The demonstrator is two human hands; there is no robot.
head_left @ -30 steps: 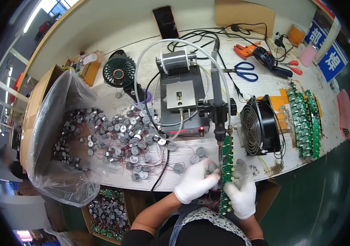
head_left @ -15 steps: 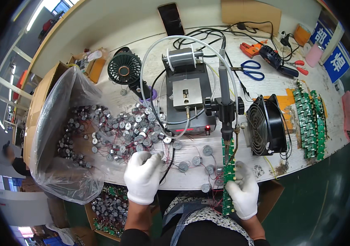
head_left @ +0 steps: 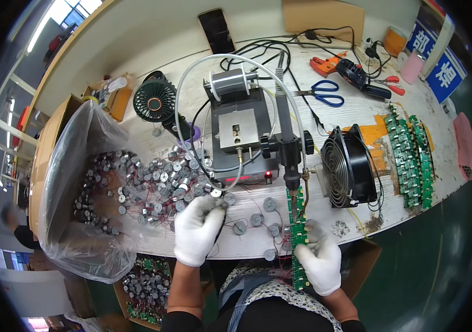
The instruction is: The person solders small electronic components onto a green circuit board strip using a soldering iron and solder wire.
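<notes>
My right hand (head_left: 320, 259), in a white glove, grips the lower part of a long green circuit board strip (head_left: 299, 249), thumb on its face and fingers along its right edge. The strip's far end lies beneath the tip of a soldering iron (head_left: 291, 172) held in a stand. My left hand (head_left: 198, 231), also gloved, is closed, its fingertips pinched together beside a small round motor (head_left: 229, 198). What lies in that pinch is too small to make out. Several more motors with thin red wires (head_left: 256, 219) sit between my hands, some close to the strip's left edge.
A heap of motors (head_left: 164, 177) spills from a plastic-lined carton (head_left: 61, 182) at left. A solder feeder (head_left: 241, 133) stands ahead, a black fan (head_left: 352, 166) right of the iron. Finished-looking board strips (head_left: 405, 149), blue scissors (head_left: 324, 93) and a handheld fan (head_left: 156, 100) lie about.
My left hand has moved forward and to the right, toward the motor near the feeder's front. My right hand still holds the strip under the iron. The whole view has shifted slightly.
</notes>
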